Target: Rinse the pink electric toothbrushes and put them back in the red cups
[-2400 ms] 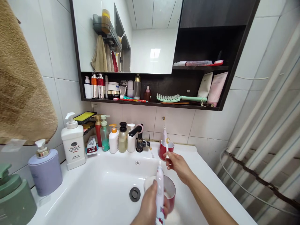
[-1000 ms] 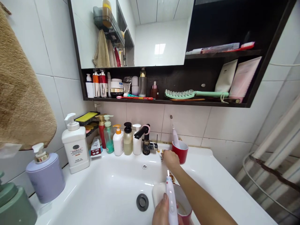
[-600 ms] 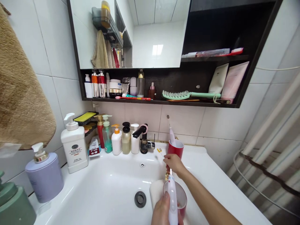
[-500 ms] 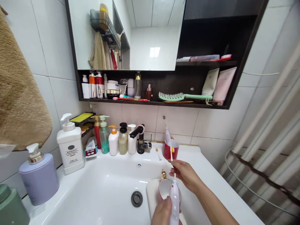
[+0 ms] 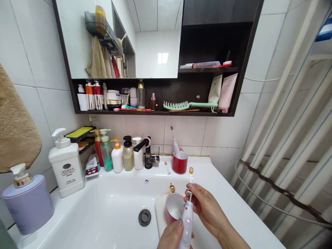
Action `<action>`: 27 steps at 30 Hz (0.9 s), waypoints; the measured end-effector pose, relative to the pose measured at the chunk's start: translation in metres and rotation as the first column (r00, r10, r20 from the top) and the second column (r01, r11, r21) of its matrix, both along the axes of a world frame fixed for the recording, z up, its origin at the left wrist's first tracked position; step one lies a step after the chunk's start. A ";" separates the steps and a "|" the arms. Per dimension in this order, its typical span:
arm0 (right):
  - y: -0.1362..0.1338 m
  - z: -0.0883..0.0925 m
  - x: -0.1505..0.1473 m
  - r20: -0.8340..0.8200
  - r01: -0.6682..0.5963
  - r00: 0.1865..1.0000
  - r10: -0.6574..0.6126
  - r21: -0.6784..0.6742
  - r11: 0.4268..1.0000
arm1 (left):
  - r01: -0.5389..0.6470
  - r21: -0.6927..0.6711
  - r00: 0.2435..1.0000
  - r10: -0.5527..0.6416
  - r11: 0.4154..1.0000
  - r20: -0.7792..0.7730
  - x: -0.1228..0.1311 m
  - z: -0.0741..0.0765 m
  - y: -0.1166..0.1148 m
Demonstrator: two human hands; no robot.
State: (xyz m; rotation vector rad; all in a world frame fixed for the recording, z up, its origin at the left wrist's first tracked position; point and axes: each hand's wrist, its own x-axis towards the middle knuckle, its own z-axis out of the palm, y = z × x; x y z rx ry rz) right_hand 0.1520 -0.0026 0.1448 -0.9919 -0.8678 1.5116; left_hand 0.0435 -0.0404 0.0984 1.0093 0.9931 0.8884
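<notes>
My left hand (image 5: 171, 238) is wrapped round the white handle of an electric toothbrush (image 5: 187, 221), held upright at the bottom of the view. My right hand (image 5: 204, 207) pinches the thin brush head (image 5: 191, 178) with its yellow tip, which stands on top of the handle. A red cup (image 5: 174, 207) with a white inside sits just left of the handle, on a white pad in the white sink (image 5: 109, 207). A second red cup (image 5: 180, 162) holding another toothbrush stands at the back of the sink.
A black tap (image 5: 145, 152) and a row of pump bottles (image 5: 118, 155) line the sink's back edge. A large white dispenser (image 5: 66, 162) and a lilac one (image 5: 27, 200) stand left. A dark shelf (image 5: 155, 111) with toiletries and a green hairbrush (image 5: 186, 105) hangs above. Pipes (image 5: 285, 114) run on the right.
My right hand reached to the sink's back edge near the tap, came back with the small brush head, and now holds it on top of the handle. The view shifted right.
</notes>
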 end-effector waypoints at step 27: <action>-0.008 0.003 -0.011 0.070 -0.077 0.995 0.073 0.058 0.995 | 0.035 0.033 0.988 -0.039 0.999 0.148 0.001 -0.003 0.002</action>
